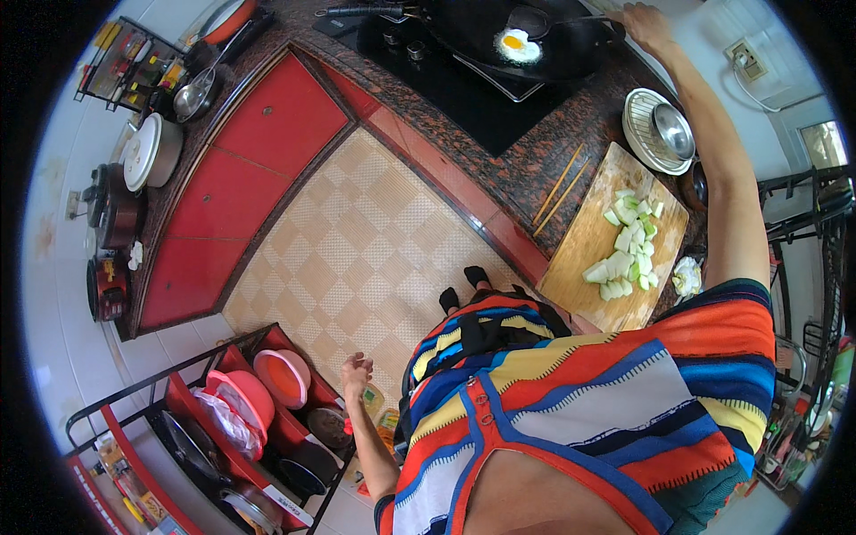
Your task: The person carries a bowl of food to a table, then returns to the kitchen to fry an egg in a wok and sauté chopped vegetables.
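Note:
At the top right my right hand grips the handle of a dark spatula, whose blade rests inside a black wok on the stove. A fried egg with a yellow yolk and white edges lies in the wok, just below the blade. The wok's long handle points left, and its top is cut off by the picture's rim. My left hand hangs low at my side over the floor, fingers loosely curled and holding nothing.
Right of the black cooktop, a wooden cutting board holds pale green vegetable chunks. Chopsticks lie beside it. A metal bowl sits in a white basket. Pots and a ladle occupy the left counter; a rack stands lower left.

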A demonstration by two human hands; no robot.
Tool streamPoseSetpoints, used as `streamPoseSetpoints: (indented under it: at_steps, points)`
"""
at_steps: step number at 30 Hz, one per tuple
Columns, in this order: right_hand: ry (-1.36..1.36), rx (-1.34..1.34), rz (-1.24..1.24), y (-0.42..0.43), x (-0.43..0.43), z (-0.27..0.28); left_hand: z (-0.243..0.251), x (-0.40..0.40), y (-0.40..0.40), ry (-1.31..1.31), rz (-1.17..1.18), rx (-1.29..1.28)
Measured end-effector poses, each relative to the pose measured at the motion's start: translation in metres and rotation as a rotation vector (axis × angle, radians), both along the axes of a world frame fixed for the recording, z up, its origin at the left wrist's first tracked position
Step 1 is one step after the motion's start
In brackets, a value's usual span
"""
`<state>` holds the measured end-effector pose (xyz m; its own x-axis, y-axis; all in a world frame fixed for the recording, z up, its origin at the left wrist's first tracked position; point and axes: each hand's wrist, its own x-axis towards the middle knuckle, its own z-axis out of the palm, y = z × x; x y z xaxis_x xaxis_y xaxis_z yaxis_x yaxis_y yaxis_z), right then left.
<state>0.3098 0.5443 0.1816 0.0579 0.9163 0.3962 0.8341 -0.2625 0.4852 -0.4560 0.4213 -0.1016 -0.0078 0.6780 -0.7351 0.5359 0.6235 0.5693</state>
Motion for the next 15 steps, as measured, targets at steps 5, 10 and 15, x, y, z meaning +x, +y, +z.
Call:
streamPoseSetpoints:
  at_steps: [5,10,15]
  points:
    - [-0.308,0.181,0.511,-0.002,0.071,-0.011,0.006,0.017,0.014,0.029,-0.063,0.034]
    - [-0.003,-0.301,-0.077,0.020,0.018,0.038,-0.005,0.000,-0.004,0.069,-0.039,-0.006]
    - [-0.196,-0.426,-0.011,-0.038,-0.003,0.118,-0.028,0.027,0.026,-0.041,-0.134,0.003]
